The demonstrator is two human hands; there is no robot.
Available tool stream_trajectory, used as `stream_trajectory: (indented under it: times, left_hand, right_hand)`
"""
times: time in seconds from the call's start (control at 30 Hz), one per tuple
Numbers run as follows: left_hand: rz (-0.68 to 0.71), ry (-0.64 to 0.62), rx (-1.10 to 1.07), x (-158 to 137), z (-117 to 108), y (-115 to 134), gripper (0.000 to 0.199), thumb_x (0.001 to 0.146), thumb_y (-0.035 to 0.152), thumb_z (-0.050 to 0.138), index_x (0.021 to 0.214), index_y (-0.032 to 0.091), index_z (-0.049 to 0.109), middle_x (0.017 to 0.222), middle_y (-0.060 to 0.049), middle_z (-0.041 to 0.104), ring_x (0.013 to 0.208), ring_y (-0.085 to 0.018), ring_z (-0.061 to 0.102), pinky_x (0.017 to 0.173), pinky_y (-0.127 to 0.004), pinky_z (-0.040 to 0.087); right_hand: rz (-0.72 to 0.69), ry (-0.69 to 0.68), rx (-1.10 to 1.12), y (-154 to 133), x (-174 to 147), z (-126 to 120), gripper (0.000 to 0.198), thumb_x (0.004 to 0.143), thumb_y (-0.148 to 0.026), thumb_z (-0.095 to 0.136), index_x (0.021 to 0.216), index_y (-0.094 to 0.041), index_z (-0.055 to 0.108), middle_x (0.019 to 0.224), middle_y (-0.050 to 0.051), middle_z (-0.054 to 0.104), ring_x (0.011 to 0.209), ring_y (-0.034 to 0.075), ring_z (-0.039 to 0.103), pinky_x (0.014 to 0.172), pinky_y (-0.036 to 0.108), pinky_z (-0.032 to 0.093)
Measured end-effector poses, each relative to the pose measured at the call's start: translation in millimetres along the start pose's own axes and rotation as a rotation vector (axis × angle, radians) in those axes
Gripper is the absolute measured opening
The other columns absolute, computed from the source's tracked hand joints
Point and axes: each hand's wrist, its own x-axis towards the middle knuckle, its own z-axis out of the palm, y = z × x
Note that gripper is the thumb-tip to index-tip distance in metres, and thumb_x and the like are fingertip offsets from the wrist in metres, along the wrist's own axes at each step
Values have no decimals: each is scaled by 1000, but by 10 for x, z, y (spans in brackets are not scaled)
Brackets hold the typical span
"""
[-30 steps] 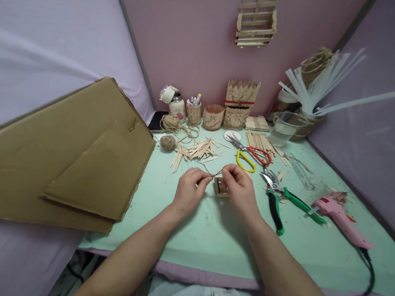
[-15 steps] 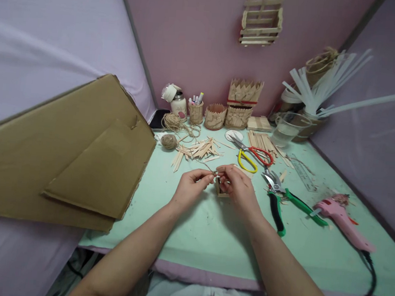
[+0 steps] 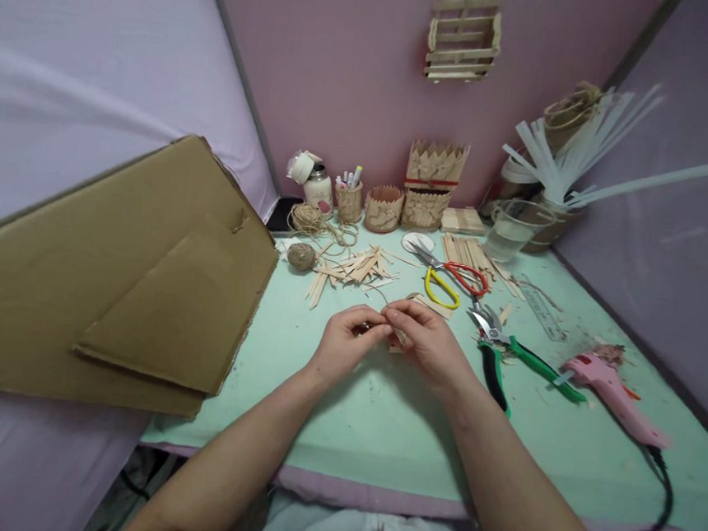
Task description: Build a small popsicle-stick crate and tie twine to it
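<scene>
My left hand (image 3: 351,335) and my right hand (image 3: 419,333) meet above the middle of the mint-green table, fingertips pinched together. Thin brown twine (image 3: 380,291) runs into the pinch from the pile of sticks behind; its end is hidden by my fingers. Under my right hand a small wooden piece (image 3: 395,348) shows only in part. Just behind the hands lie flat wooden pieces (image 3: 434,305). Farther back are loose pointed craft sticks (image 3: 363,266) and a ball of twine (image 3: 301,256).
Scissors (image 3: 443,277) with red and yellow handles and green-handled pruning shears (image 3: 496,336) lie to the right. Beyond them rests a pink glue gun (image 3: 618,396). Cardboard (image 3: 140,296) leans over the left side. A plastic cup (image 3: 511,234) stands at the back right.
My hands have closed together, and the right fingers have shifted slightly left over the twine. The small wooden piece beneath is now more covered. The view has moved a little.
</scene>
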Motion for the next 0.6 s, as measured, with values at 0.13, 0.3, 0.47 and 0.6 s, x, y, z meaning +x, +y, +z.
stream_trajectory:
  times: [0.13, 0.3, 0.47, 0.6]
  left_hand:
    - [60, -41, -9, -3, 0, 8, 8, 77, 22, 70, 72, 18, 74, 74, -4, 70, 74, -16, 61, 73, -28, 47]
    - [46, 29, -66, 7, -1, 7, 6, 76, 23, 72, 73, 19, 76, 76, -4, 71, 76, -17, 63, 72, -28, 48]
    - [8, 182, -94, 36, -49, -26, 8, 76, 27, 73, 76, 19, 76, 81, -5, 72, 80, -17, 65, 72, -27, 49]
    - [16, 200, -91, 46, -69, -43, 8, 77, 26, 72, 78, 19, 77, 80, -4, 72, 79, -16, 65, 72, -27, 49]
  right_hand:
    - [-52, 89, 36, -13, 3, 20, 25, 68, -40, 79, 74, -21, 65, 61, -6, 50, 53, 8, 42, 50, 22, 34]
    - [-98, 119, -157, 30, 24, -5, 27, 81, -44, 65, 95, -21, 66, 73, -2, 56, 57, 11, 47, 52, 25, 39]
    - [-614, 176, -609, 40, -19, -29, 12, 85, -23, 58, 96, -23, 61, 96, 3, 55, 77, 14, 56, 64, 28, 47]
    - [-848, 59, -818, 57, -45, -28, 16, 87, -16, 58, 100, -24, 64, 102, 5, 51, 82, 15, 55, 66, 28, 49]
